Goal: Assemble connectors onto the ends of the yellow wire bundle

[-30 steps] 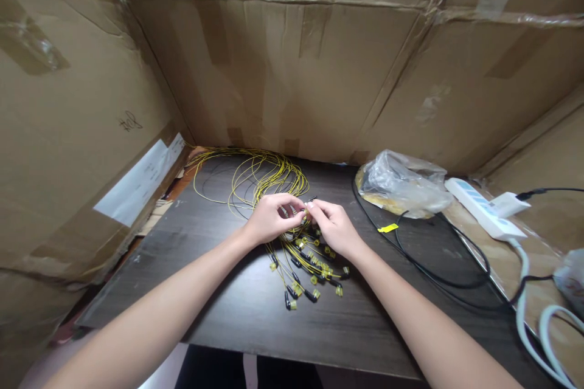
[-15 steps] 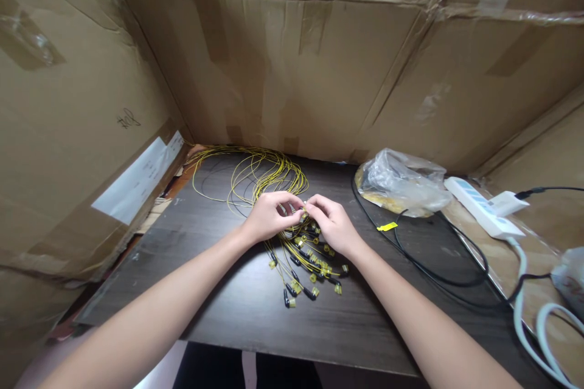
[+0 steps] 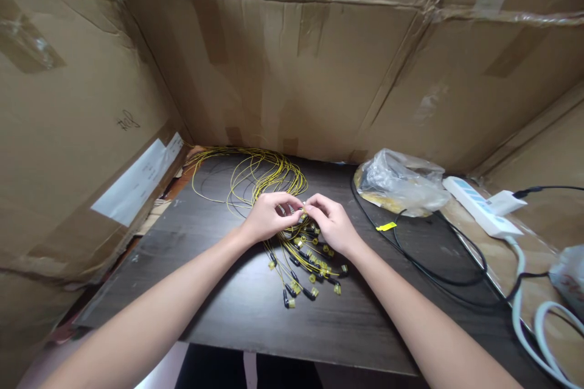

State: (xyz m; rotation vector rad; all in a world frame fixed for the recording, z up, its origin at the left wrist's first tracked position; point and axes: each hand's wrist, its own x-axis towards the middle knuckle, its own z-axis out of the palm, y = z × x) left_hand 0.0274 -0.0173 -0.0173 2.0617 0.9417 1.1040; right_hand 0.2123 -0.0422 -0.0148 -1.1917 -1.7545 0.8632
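Observation:
My left hand (image 3: 272, 216) and my right hand (image 3: 332, 222) meet above the middle of the table, thumbs and forefingers pinched. Between their fingertips is a small connector (image 3: 303, 211) with a yellowish clear piece; its finer detail is too small to make out. Under and in front of the hands lies a cluster of black connectors (image 3: 309, 294) with translucent yellow caps (image 3: 337, 289). Thin yellow cables (image 3: 278, 173) run from them in loose loops towards the back left. My palms hide part of the bundle.
A dark wood-grain table (image 3: 219, 310) stands inside cardboard walls (image 3: 274, 73). At the back right sits a clear plastic bag (image 3: 401, 179) with yellow contents, beside a white power strip (image 3: 481, 206). A black cable (image 3: 429, 276) with a yellow tag curves across the right side.
Both hands stay pinched at the same place, with barely any finger motion. The whole view has shifted very slightly.

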